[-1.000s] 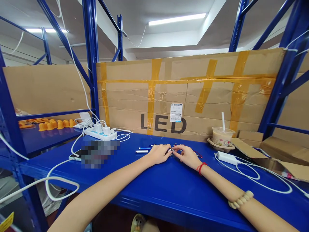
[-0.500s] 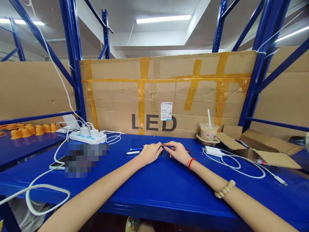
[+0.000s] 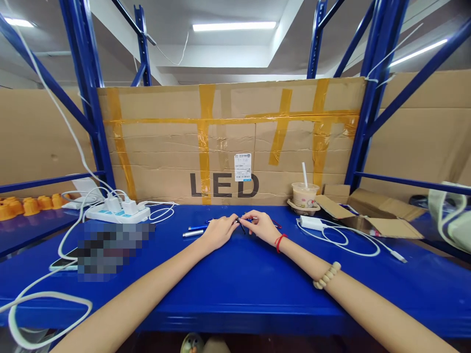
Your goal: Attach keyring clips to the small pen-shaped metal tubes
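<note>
Over the far middle of the blue table, my left hand point(image 3: 220, 231) and my right hand point(image 3: 260, 226) meet fingertip to fingertip. Between them is a thin black stick-like piece point(image 3: 242, 226), slanting down toward me; its exact kind is too small to tell. Both hands are closed in a pinch on it. Beside my left hand lie a silver pen point(image 3: 193, 234) and a blue pen point(image 3: 197, 227), partly covered by the hand. A red slim item point(image 3: 277, 224) shows just behind my right hand. A red cord and a beaded bracelet circle my right arm.
A white power strip point(image 3: 117, 214) with plugs and cables stands left, near a phone point(image 3: 64, 262) and a blurred patch. To the right are a drink cup point(image 3: 305, 195) in a carton holder, a white adapter point(image 3: 311, 223) with cable, and an opened cardboard box point(image 3: 395, 228).
The whole scene has shifted left as my head turned right. The black piece now shows as a slanting stick between my fingertips, which stay close together.
</note>
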A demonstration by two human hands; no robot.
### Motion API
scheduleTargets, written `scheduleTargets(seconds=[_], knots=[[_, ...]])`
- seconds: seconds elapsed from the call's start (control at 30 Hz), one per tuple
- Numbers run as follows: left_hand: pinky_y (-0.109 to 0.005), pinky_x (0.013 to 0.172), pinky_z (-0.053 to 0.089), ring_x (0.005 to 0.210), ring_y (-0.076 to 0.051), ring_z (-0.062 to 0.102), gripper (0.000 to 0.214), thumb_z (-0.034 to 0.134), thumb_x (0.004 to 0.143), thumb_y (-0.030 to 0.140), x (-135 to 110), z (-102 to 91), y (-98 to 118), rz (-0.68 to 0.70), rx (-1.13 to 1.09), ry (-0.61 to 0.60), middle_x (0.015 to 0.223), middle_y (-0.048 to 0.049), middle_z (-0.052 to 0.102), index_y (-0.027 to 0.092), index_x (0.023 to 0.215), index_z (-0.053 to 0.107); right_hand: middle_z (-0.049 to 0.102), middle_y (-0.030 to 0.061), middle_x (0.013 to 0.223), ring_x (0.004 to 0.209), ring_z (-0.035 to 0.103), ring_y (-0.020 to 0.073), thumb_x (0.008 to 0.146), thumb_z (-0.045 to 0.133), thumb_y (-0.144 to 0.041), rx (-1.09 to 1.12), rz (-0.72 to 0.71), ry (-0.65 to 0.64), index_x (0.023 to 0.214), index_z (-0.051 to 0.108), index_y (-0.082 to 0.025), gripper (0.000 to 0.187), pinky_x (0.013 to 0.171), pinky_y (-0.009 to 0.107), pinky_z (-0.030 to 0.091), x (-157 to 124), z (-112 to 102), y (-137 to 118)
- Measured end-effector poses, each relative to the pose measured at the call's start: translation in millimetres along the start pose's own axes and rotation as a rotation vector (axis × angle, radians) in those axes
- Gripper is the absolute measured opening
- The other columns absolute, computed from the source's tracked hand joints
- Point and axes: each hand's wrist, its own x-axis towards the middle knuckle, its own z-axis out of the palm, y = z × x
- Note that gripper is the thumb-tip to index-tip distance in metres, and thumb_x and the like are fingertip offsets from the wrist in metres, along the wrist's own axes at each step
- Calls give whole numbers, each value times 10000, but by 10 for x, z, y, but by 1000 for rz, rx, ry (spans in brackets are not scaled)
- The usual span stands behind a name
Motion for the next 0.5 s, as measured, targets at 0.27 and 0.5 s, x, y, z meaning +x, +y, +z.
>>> scheduleTargets(seconds=[0.27, 0.5], knots=[[-257, 643, 427, 788, -190, 598, 296, 206, 911, 347, 20, -43, 18, -1, 12, -76, 893, -49, 597, 236, 1102, 403, 495, -50, 444, 382, 476, 74, 724, 544, -491, 84, 123, -63, 768, 523, -174, 321, 345, 159, 361, -10, 29, -2], [-278, 637, 431, 799, -210, 603, 318, 187, 913, 380, 29, -8, 22, 29, 14, -36, 908, -58, 608, 219, 1083, 402, 552, -26, 673, 380, 484, 42, 712, 564, -462, 178, 134, -73, 753, 475, -174, 305, 321, 156, 341, -12, 32, -37]])
